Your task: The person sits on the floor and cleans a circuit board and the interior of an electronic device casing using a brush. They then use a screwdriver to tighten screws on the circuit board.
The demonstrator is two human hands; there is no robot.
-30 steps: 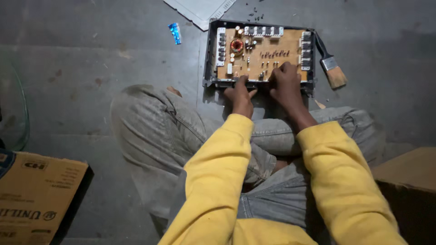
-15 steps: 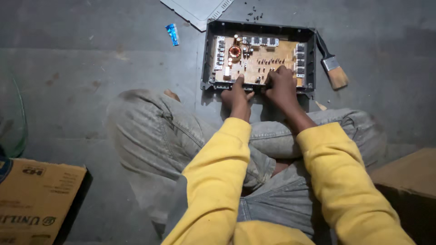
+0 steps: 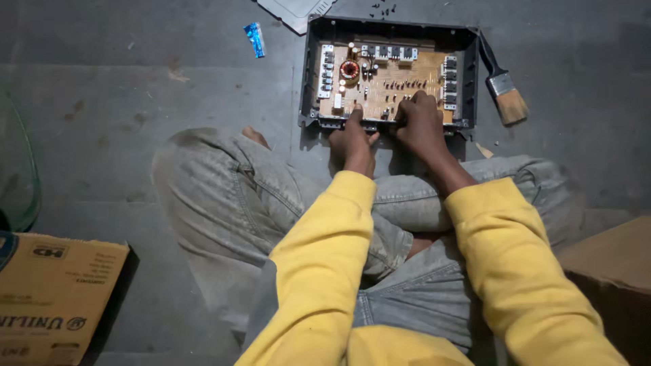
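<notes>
A tan circuit board (image 3: pixel 390 81) with a copper coil and rows of black parts lies inside a black open case (image 3: pixel 312 74) on the grey floor. My left hand (image 3: pixel 352 139) grips the near edge of the case, thumb up on the board's edge. My right hand (image 3: pixel 420 122) rests on the near right part of the board, fingers curled onto it. Both arms wear yellow sleeves. I sit cross-legged in grey jeans right behind the case.
A paintbrush (image 3: pixel 505 95) lies right of the case. A blue wrapper (image 3: pixel 255 38) and a grey cover plate (image 3: pixel 295 10) lie up left, small dark screws (image 3: pixel 383 10) behind. Cardboard boxes sit at bottom left (image 3: pixel 54 291) and right (image 3: pixel 610 271).
The view has shifted slightly, so the case now sits a little higher in the frame. Both hands stay at the case's near edge.
</notes>
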